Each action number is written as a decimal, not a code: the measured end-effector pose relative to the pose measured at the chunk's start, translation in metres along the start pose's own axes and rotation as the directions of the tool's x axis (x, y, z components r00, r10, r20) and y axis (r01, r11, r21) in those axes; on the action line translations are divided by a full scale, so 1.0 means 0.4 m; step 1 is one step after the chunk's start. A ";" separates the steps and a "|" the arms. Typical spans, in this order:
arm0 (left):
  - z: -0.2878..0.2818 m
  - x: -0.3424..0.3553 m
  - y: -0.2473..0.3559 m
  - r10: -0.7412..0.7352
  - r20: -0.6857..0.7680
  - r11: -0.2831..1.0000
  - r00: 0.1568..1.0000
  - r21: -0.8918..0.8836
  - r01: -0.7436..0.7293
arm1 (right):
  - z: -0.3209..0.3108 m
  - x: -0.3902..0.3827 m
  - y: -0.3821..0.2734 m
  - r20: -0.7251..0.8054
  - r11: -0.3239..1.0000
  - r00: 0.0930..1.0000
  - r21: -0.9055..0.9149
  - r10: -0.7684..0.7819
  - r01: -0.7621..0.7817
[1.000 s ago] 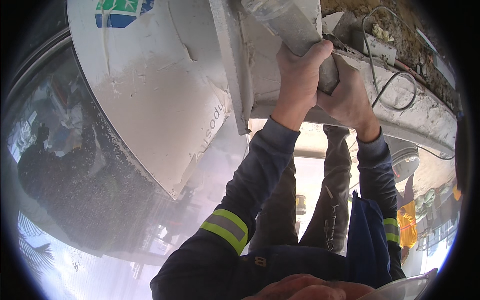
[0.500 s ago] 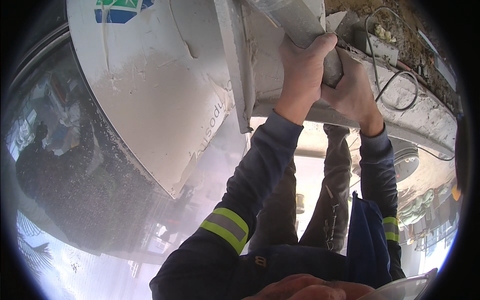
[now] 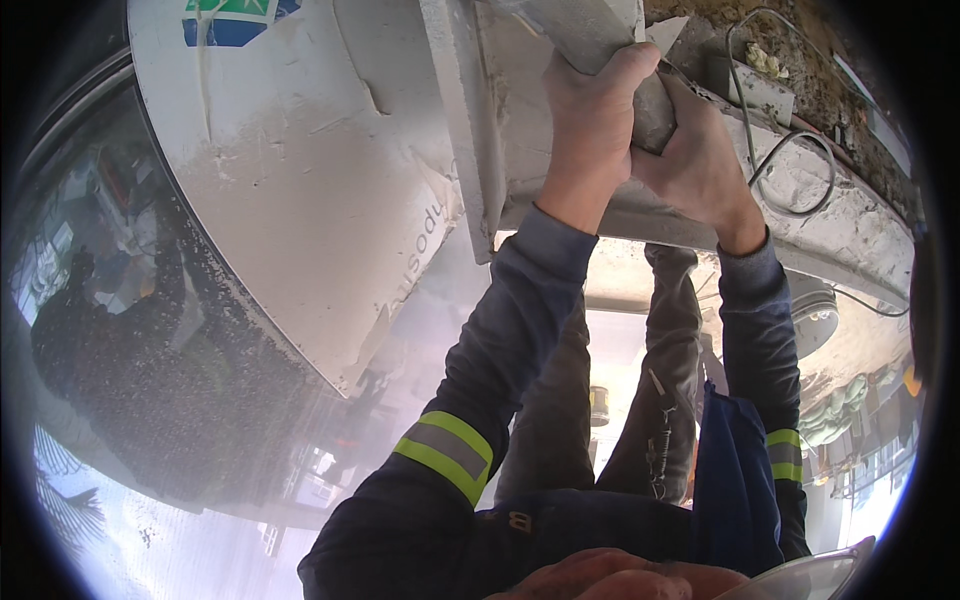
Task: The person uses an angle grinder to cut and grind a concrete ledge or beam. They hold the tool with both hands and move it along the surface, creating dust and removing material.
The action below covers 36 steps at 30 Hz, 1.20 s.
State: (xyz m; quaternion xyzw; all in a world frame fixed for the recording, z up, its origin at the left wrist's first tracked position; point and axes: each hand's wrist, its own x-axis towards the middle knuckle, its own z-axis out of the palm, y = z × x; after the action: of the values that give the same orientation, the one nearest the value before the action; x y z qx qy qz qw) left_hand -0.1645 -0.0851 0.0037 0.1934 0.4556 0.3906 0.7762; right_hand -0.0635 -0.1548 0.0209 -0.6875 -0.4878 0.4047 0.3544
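A thick grey bar (image 3: 582,38), dusty and pipe-like, slants down from the top edge between my hands. My left hand (image 3: 588,145) wraps round its left side, thumb lying across the top. From the right, my right hand (image 3: 697,165) closes on its lower end, with the wrists close together. Behind the bar is a pale, plaster-smeared recess beside an upright grey frame edge (image 3: 462,130). Below my hands runs a rough whitish ledge (image 3: 660,228). The bar's far end is out of view, so its exact kind cannot be made out.
A white sheet (image 3: 300,170) with torn edges covers part of the dusty dark glass (image 3: 190,350) to the left. On the right, a looped grey cable (image 3: 832,175) lies over the ledge near a grey block (image 3: 765,95). A round bucket-like container (image 3: 815,325) stands below.
Both hands and the bar have shifted slightly up, the left hand also a little to the left. The grip of both hands stays the same.
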 end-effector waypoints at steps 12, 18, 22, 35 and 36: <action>-0.011 -0.020 -0.006 -0.045 0.015 0.999 0.999 0.004 0.045 | 0.007 -0.031 0.011 0.020 0.999 0.999 -0.016 0.050 -0.050; -0.018 -0.048 -0.028 -0.045 -0.003 0.999 0.999 0.019 0.045 | 0.013 -0.061 0.005 -0.006 0.995 0.998 0.077 0.064 -0.063; -0.033 -0.061 -0.039 -0.072 0.005 0.996 0.997 0.049 0.072 | 0.007 -0.078 0.019 0.053 0.994 0.993 0.019 0.107 -0.108; -0.009 -0.021 0.001 -0.018 0.034 1.000 0.999 -0.015 0.018 | 0.007 -0.021 0.009 0.038 0.998 0.998 0.041 0.043 -0.045; -0.006 -0.018 0.004 -0.021 0.022 1.000 1.000 -0.015 0.021 | 0.004 -0.015 0.008 0.056 0.998 0.997 0.034 0.059 -0.061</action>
State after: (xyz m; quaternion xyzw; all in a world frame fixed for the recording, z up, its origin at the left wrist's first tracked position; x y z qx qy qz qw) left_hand -0.1692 -0.0899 0.0075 0.1871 0.4460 0.3836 0.7868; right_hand -0.0650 -0.1611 0.0187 -0.6840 -0.4693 0.4425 0.3407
